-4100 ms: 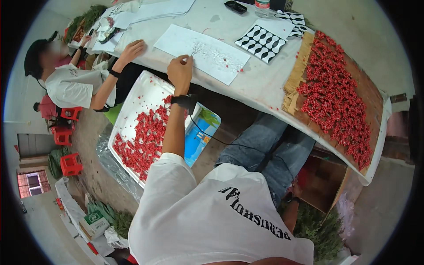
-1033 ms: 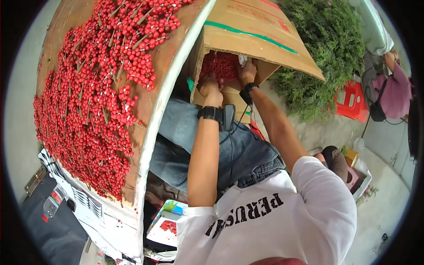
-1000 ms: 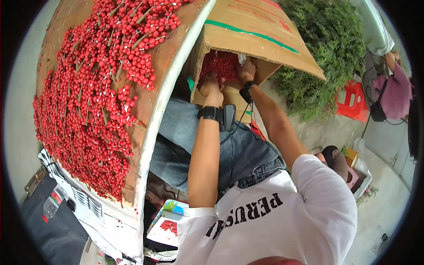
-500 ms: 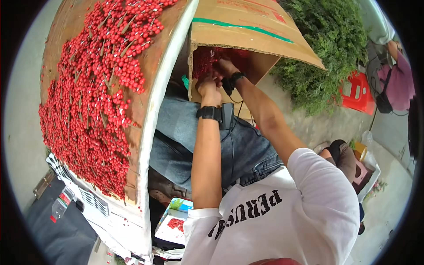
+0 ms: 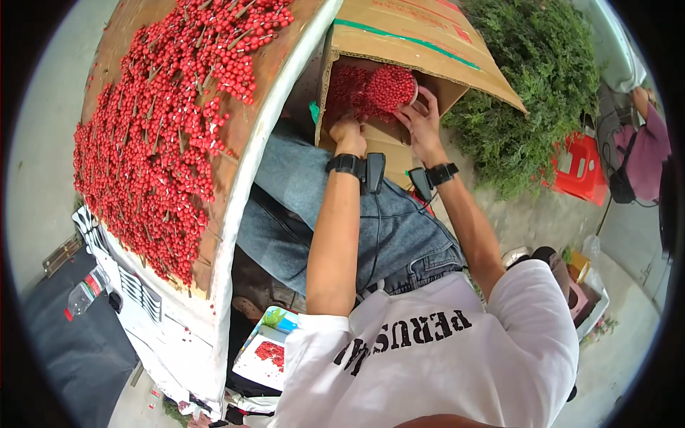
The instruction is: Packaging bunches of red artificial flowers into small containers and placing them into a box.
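Observation:
My right hand (image 5: 422, 123) grips a round cup (image 5: 414, 93) from its right side, thumb and fingers around the rim. Red berries (image 5: 390, 87) fill it to the top, and it tilts toward me in the mouth of a cardboard box (image 5: 428, 71). More loose red berries (image 5: 346, 84) lie inside the box, left of the cup. My left hand (image 5: 348, 133) is at the box's lower left, fingers curled in toward the berries; its fingertips are partly hidden, so what they hold does not show. Both wrists wear black straps with small devices.
On the left stands a table (image 5: 235, 171) spread with stemmed red berry sprigs (image 5: 157, 157). A leafy green bush (image 5: 528, 93) and a red plastic stool (image 5: 579, 171) are to the right. A small tray (image 5: 250, 367) with red bits sits below the table edge. Another person (image 5: 642, 143) is at far right.
My right hand has drawn back to the right and now shows the berry-filled cup at the box opening. The left hand has stayed by the box's lower left, apart from the right.

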`<state>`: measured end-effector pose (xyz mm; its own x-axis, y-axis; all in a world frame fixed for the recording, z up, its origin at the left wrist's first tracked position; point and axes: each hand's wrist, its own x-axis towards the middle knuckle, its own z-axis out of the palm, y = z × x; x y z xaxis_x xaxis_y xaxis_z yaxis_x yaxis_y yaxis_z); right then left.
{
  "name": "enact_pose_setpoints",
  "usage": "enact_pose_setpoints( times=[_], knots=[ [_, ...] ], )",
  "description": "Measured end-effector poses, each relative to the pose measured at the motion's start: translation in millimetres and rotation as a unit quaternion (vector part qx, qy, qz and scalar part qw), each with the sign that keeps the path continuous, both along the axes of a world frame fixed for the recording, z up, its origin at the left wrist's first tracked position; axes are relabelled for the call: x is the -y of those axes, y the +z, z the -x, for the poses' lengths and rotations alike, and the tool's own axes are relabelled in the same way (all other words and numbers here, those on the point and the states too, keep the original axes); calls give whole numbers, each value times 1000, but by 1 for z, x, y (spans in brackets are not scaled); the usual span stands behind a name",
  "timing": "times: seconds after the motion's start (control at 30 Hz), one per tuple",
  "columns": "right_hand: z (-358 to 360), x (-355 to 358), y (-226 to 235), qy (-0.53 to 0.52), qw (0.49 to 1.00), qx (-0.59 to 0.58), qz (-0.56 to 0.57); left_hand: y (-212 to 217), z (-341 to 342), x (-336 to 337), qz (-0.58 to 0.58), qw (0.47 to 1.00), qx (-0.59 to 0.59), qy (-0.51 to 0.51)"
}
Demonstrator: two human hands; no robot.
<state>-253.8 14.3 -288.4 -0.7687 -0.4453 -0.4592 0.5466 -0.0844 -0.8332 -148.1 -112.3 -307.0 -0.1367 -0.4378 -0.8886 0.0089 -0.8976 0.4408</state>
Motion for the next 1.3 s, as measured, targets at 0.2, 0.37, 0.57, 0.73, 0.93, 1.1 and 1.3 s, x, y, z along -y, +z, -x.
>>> enact_pose_setpoints(
  times=[0.2, 0.37, 0.57, 0.73, 0.93, 1.1, 1.3],
  knots=[
    [-20, 23, 50, 49, 945, -310, -92, 4, 2, -4, 28, 999, 7, 15],
    [-11, 26, 45, 75, 919, -369, -114, 0, 5, -2, 24, 999, 16, 25],
    [46, 21, -42, 132, 866, -365, -316, 2, 7, 2, -24, 998, 5, 57],
    [63, 34, -136, 80, 827, -346, -436, 1, 3, -5, 5, 999, -16, 42],
    [52, 51, -218, -56, 959, -133, -243, 2, 3, -5, -15, 998, -7, 56],
    [40, 56, -249, -31, 959, -198, -202, 10, 5, -6, -1, 999, 14, 42],
    [31, 101, -172, 218, 925, -79, -300, 7, 5, -8, 9, 999, 11, 31]
  ],
)
